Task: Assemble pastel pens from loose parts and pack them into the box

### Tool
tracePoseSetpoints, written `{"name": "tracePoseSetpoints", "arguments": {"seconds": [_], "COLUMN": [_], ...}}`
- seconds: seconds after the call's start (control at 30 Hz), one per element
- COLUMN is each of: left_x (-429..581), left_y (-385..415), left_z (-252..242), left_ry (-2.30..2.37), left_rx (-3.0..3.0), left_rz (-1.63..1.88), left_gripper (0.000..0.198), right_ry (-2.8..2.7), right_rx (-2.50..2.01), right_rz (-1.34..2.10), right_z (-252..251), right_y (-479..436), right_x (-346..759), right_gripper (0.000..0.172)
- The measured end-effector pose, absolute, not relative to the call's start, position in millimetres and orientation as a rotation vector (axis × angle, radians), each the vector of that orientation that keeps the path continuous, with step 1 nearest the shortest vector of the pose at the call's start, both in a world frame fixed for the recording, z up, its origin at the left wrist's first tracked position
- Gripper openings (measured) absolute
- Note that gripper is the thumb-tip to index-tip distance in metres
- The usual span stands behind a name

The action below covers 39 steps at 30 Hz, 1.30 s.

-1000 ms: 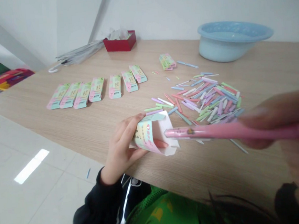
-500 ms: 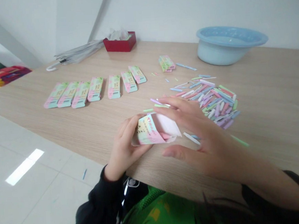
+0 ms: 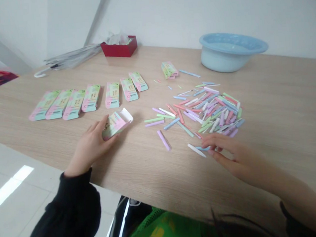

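My left hand point(image 3: 90, 145) is wrapped round a small pastel cardboard box point(image 3: 114, 125), its flap end open and facing right, low over the table. The inside of that box is mostly hidden. Further right, my right hand point(image 3: 229, 153) has its thumb and fingertips closed on the end of a blue stick point(image 3: 201, 148). A white stick point(image 3: 196, 150) lies against it. Just beyond this hand spreads a heap of small pastel sticks point(image 3: 220, 110) in pink, purple, green, blue and white. Between my hands lie several loose ones, among them a purple stick point(image 3: 163, 140).
Several matching boxes point(image 3: 91, 97) lie in a row at the left, with a small stack of boxes point(image 3: 170, 69) further back. Along the wall are a clear umbrella point(image 3: 73, 57), a red box point(image 3: 118, 50) and a blue basin point(image 3: 224, 56). The table's front edge point(image 3: 142, 200) runs near my body.
My left hand has carried the open box leftward and away from my body. My right hand has left the box's opening and come down to the right, onto the blue stick.
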<state>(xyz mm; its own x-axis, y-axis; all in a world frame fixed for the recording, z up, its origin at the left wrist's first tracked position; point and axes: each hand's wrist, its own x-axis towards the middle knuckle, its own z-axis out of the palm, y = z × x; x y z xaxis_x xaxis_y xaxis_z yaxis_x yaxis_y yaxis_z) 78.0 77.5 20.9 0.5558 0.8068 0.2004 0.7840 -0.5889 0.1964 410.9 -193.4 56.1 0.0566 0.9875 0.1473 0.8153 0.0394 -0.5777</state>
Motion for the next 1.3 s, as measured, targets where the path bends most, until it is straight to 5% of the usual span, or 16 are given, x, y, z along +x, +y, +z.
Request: {"name": "tracePoseSetpoints", "arguments": {"seconds": [0.2,0.37,0.57,0.77,0.9,1.3], "left_x": [86,89,85,112,164,207], "left_y": [85,78,84,69,55,52], "left_z": [6,10,5,20,30,7], "left_ry": [1.46,1.437,1.439,1.309,0.999,0.803], "left_rx": [2.882,2.92,2.911,2.862,2.98,2.811], "left_rz": [0.114,0.119,0.135,0.692,0.427,0.439], "left_gripper": [0.068,0.068,0.065,0.036,0.022,0.034], "right_ry": [-1.862,-2.02,-2.096,-2.087,-2.01,-1.74], "right_rx": [-2.077,-2.42,-2.43,-2.479,-2.562,-2.087], "right_rz": [0.613,0.559,0.529,0.556,0.534,0.601], "right_z": [65,71,49,53,65,56], "right_y": [-156,-98,-75,-95,-110,-149], "right_x": [394,347,325,344,354,404], "right_gripper": [0.025,0.046,0.035,0.034,0.035,0.017]}}
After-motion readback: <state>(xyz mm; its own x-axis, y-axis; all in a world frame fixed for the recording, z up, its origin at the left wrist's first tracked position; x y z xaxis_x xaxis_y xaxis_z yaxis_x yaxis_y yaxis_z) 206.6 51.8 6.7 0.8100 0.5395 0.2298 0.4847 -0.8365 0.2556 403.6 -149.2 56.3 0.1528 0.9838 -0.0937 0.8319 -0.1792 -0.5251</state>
